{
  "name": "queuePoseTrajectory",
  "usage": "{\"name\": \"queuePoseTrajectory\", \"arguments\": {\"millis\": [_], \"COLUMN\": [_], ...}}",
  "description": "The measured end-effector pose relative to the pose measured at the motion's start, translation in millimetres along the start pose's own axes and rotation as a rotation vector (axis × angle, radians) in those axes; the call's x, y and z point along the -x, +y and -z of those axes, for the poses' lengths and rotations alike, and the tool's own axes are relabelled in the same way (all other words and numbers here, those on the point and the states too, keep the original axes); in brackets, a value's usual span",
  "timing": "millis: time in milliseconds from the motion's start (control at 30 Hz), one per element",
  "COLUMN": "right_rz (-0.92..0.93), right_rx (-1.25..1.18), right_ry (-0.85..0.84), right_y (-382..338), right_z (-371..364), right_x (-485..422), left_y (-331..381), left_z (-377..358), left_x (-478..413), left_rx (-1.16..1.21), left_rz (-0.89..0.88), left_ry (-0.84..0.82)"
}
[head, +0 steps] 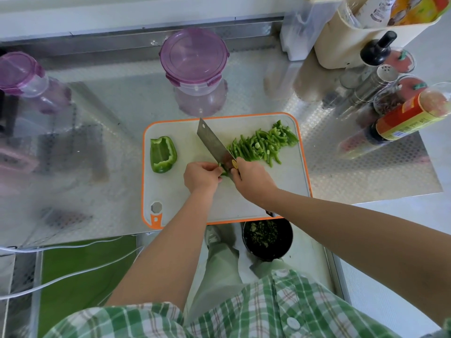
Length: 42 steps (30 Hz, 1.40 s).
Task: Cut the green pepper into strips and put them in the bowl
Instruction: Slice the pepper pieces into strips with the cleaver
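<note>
A white cutting board (280,191) with an orange rim lies on the metal counter. My right hand (251,180) grips the handle of a cleaver (213,142), its blade angled toward the far left. My left hand (201,176) pinches a small piece of green pepper (224,171) against the board right beside the blade. A pile of green pepper strips (263,143) lies to the right of the blade. A half green pepper (162,153), hollow side up, sits at the board's left. A clear bowl with a purple lid (195,67) stands behind the board.
A second purple-lidded container (20,74) stands at the far left. Bottles, a shaker and jars (390,93) crowd the right back corner. A black bin (267,237) with green scraps stands on the floor below the board's front edge. White cables (73,274) run at the lower left.
</note>
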State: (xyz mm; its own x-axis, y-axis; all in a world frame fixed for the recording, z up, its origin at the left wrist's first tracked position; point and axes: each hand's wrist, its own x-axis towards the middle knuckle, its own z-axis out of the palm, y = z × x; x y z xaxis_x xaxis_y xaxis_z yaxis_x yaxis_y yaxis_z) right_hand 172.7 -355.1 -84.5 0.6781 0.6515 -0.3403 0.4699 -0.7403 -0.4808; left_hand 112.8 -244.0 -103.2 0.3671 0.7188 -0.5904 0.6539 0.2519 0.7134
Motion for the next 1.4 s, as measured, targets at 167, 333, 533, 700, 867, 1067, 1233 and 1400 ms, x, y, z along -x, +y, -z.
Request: {"name": "queuePoseTrajectory", "arguments": {"millis": [167,333,533,700,867,1067,1233,1400], "right_rz": [0.002,0.026,0.046,0.015,0.003,0.012,0.045,0.048], "right_rx": [0.045,-0.036,-0.04,-0.03,-0.018,-0.062,-0.067,-0.031], "right_ry": [0.042,0.079,0.002,-0.003,0.023,0.127,0.076,-0.002], "right_y": [-2.4,7.0,5.8,3.9,4.5,4.0,7.8,4.8], "right_z": [-4.5,9.1,11.4,3.7,-7.5,4.7,21.1,13.8], "right_x": [-1.0,-3.6,2.3,0.9,3.8,-9.4,-5.6,2.8], "left_y": [0.3,0.3,0.5,1.4,0.2,-1.6,-3.1,-5.4], "left_z": [5.0,5.2,3.5,2.6,2.6,3.1,4.3,2.7], "left_x": [1.1,2.3,6.1,5.4,4.8,3.4,6.1,6.4], "left_rx": [0.01,0.015,0.004,-0.001,-0.019,-0.018,-0.044,-0.093], "left_rz": [-0.001,-0.006,-0.02,-0.024,-0.035,-0.037,-0.067,-0.105], "left_ry": [-0.028,-0.023,0.022,0.028,0.024,0.009,0.01,0.027]}}
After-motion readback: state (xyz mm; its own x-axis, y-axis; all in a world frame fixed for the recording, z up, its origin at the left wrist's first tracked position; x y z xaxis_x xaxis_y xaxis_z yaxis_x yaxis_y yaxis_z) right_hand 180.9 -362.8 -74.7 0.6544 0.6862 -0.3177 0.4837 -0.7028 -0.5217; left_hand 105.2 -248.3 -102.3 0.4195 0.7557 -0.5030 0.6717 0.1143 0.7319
